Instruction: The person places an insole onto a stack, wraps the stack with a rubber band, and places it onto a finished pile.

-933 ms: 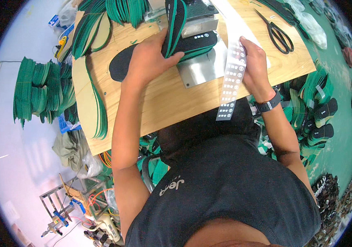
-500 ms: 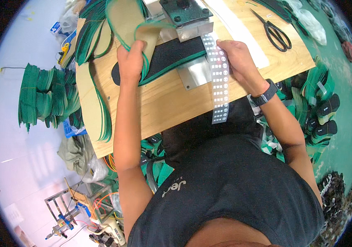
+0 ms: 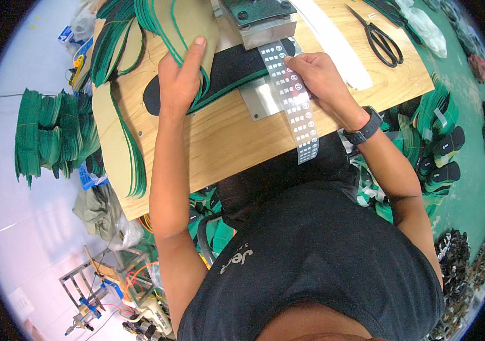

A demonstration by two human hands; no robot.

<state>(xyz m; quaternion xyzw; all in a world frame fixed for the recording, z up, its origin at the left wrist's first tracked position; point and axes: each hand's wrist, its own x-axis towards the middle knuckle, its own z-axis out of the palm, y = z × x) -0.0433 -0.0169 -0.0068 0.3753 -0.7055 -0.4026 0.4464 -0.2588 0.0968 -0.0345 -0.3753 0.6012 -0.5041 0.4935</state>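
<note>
My left hand (image 3: pixel 181 77) is closed on beige insoles (image 3: pixel 201 28) with green edges, thumb on top. Below them lies a black insole (image 3: pixel 228 63) with a green edge, its right end close to the metal press block (image 3: pixel 268 31). Between the thumb and fingers of my right hand (image 3: pixel 325 79) is a clear film strip (image 3: pixel 295 101) of white printed labels. Its upper end lies over the right part of the black insole, beside the block; its lower end hangs past the table edge. A bare metal plate (image 3: pixel 260 101) shows under the insole.
Black scissors (image 3: pixel 383 44) lie at the right of the wooden table (image 3: pixel 225 148), near a long white strip (image 3: pixel 342 45). More insoles (image 3: pixel 120 42) are piled at the left. Bundled green insoles (image 3: pixel 55 133) stand beyond the left edge, others (image 3: pixel 441 150) below the right.
The upper end of the film strip has shifted left over the black insole, my right hand moving with it. The beige insole that was folded over near my left hand now lies flatter.
</note>
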